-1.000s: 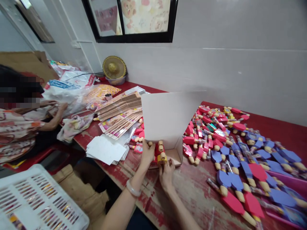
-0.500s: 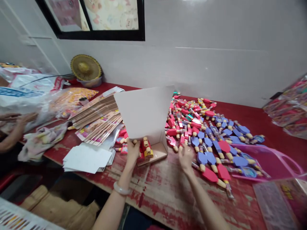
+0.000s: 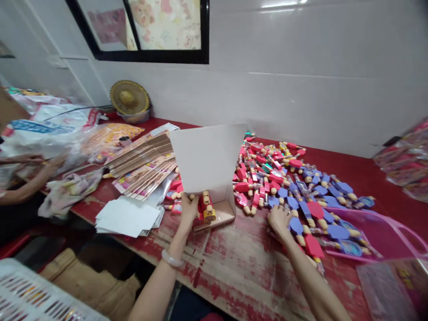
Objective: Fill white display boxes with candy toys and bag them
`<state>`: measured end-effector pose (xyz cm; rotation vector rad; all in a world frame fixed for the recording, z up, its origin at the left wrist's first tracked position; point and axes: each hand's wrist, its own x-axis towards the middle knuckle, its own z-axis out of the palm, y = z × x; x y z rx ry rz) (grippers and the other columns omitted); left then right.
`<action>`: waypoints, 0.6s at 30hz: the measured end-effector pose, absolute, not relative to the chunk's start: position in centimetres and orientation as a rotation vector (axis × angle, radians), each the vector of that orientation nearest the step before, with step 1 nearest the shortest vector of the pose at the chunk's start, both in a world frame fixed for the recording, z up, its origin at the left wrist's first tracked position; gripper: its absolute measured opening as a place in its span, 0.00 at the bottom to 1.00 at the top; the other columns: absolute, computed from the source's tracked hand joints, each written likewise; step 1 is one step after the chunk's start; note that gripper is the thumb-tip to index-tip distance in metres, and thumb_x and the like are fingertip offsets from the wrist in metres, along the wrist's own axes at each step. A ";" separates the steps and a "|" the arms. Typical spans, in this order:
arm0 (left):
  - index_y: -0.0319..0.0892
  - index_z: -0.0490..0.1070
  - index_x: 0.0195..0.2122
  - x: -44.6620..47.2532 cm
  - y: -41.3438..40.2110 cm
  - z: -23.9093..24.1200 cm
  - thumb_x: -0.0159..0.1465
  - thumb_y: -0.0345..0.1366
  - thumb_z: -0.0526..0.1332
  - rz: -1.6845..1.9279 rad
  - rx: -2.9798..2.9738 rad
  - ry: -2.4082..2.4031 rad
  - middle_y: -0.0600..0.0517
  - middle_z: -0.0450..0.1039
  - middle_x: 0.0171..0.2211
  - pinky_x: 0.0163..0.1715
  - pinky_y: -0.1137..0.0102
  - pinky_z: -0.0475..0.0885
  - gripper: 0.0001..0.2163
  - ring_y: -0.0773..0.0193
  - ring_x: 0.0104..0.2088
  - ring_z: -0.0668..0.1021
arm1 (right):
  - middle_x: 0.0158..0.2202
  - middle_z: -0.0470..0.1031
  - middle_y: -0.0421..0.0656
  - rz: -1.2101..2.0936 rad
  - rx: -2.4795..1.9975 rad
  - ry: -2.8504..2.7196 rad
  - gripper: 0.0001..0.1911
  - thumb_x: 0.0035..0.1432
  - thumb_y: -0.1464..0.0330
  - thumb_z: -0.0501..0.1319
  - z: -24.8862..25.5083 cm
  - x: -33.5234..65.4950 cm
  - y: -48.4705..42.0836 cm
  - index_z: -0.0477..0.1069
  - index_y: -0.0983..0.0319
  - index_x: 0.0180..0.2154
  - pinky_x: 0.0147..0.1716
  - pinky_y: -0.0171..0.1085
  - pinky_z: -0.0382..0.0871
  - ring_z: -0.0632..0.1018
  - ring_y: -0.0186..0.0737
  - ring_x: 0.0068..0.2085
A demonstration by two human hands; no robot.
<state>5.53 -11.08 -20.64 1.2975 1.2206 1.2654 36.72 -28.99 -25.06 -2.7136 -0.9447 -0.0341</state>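
My left hand (image 3: 188,209) grips the near left edge of a small open cardboard box (image 3: 222,209), whose white lid (image 3: 207,156) stands upright. Several red and yellow toys (image 3: 206,208) stand inside the box by my fingers. My right hand (image 3: 279,219) lies on the near edge of a spread of red and blue packaged toys (image 3: 294,183) on the red table (image 3: 240,263). Its fingers curl over a blue toy (image 3: 295,225).
A stack of flat printed cartons (image 3: 143,162) and white paper sheets (image 3: 129,217) lie left of the box. Another person's arm (image 3: 30,178) works among plastic bags at far left. A pink tray (image 3: 377,232) sits at right, a white crate (image 3: 36,296) at bottom left.
My right hand left the box, swung right and came down on the toy spread. The left hand stayed on the box. The view panned right.
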 end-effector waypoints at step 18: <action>0.44 0.63 0.42 6.3 -11.3 -20.7 0.52 0.37 0.73 1.220 1.296 1.183 0.51 0.72 0.40 0.52 0.58 0.72 0.22 0.57 0.44 0.77 | 0.42 0.77 0.46 0.570 -1.615 -1.481 0.19 0.59 0.68 0.57 -19.1 22.8 -25.9 0.63 0.59 0.52 0.39 0.41 0.73 0.79 0.43 0.38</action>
